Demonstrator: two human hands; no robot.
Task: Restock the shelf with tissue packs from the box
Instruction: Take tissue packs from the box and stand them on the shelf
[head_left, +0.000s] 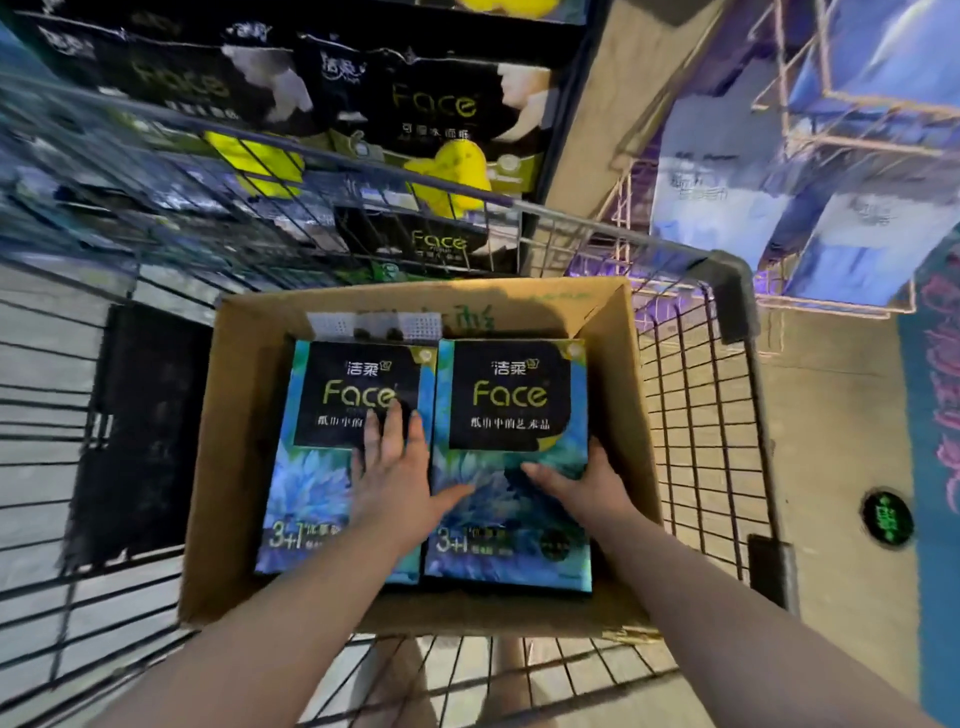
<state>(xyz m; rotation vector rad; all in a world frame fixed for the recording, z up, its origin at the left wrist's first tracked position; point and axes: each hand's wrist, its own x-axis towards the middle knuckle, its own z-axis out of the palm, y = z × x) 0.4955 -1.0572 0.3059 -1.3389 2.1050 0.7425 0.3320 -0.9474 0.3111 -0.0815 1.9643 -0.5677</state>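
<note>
While our left hand (392, 480) lies flat and open on the left pack (322, 467), our right hand (587, 486) clasps the right pack (511, 405) at its right edge, long axis pointing toward the shelf (415, 104)

An open cardboard box (244, 415) sits in a wire cart (691, 415). Two tissue packs (332, 467) lie flat in it, one at 9 o'clock of the other, touching. The left hand (395, 478) lies on the 9 o'clock pack; the right hand (587, 486) grips the other's 3 o'clock edge. The shelf (415, 130) stands at 12 o'clock beyond the cart.
</note>
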